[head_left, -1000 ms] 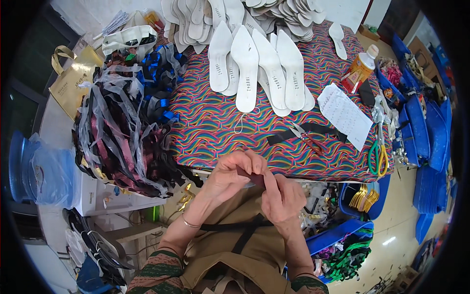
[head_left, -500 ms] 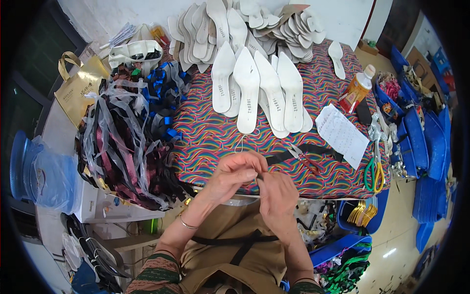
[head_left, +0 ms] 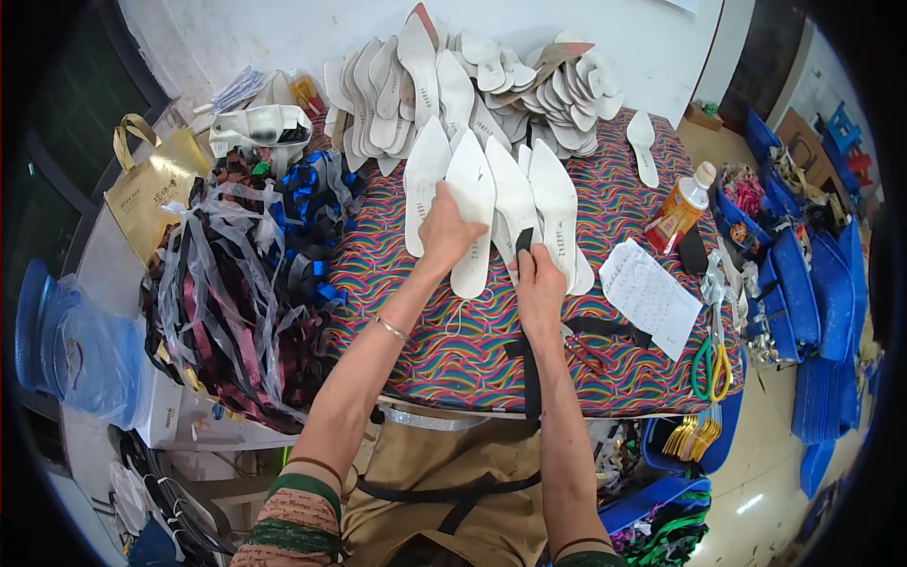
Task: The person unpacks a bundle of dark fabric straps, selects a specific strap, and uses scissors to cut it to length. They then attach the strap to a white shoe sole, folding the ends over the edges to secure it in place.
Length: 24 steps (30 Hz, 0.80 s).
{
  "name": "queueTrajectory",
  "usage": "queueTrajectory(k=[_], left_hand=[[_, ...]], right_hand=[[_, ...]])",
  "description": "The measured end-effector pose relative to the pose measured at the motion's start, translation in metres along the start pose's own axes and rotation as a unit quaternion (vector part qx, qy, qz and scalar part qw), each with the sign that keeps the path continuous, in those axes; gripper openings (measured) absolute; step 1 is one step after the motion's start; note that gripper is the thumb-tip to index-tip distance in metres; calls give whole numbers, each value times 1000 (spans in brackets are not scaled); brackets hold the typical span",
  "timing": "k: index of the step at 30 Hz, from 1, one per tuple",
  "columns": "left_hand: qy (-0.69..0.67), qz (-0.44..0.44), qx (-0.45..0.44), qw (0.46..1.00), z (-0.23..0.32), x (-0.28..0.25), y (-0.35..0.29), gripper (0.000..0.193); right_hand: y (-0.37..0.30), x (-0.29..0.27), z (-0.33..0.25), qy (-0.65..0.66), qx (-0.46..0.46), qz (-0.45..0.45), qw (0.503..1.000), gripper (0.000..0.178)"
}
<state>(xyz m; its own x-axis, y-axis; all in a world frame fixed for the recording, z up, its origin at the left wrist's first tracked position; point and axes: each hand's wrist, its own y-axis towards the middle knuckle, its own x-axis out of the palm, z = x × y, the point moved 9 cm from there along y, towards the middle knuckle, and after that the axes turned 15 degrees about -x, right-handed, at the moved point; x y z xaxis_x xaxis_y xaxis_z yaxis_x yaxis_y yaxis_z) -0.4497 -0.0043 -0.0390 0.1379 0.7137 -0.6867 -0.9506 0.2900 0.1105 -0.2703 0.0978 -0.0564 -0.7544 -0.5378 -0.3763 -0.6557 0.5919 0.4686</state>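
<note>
On the patterned cloth, white shoe insoles lie in an overlapping row. My left hand (head_left: 451,227) reaches over them, closed around the edges of one insole (head_left: 470,184), thumb across its face; what the fingers touch underneath is hidden. My right hand (head_left: 539,293) pinches a black strap (head_left: 532,383) near its upper end. That end lies over the heel part of a neighbouring insole (head_left: 511,189), and the strap's tail runs down past the table edge. Close to my right wrist are red-handled nippers (head_left: 584,352), partly covered by my arm.
Piled insoles (head_left: 567,94) fill the back of the table (head_left: 416,364). Bundled ribbons (head_left: 227,283) crowd the left. A written paper sheet (head_left: 650,298), a bottle (head_left: 682,210) and scissors (head_left: 713,354) lie to the right. Blue bins (head_left: 820,274) stand on the floor beyond.
Both hands have moved forward from the table's front edge, where they were together. The left has taken hold of an insole; the right has carried the black strap to the row.
</note>
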Motion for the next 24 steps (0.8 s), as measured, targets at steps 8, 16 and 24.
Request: queueTrajectory(k=[8, 16, 24], left_hand=[[-487, -392, -175, 760, -15, -10, 3, 73], [-708, -400, -152, 562, -9, -79, -112, 57], [-603, -382, -333, 616, -51, -42, -237, 21]], right_hand=[[1, 2, -4, -10, -28, 13, 999, 22], [-3, -3, 28, 190, -16, 57, 980, 17], [-112, -84, -89, 294, 89, 114, 945, 18]])
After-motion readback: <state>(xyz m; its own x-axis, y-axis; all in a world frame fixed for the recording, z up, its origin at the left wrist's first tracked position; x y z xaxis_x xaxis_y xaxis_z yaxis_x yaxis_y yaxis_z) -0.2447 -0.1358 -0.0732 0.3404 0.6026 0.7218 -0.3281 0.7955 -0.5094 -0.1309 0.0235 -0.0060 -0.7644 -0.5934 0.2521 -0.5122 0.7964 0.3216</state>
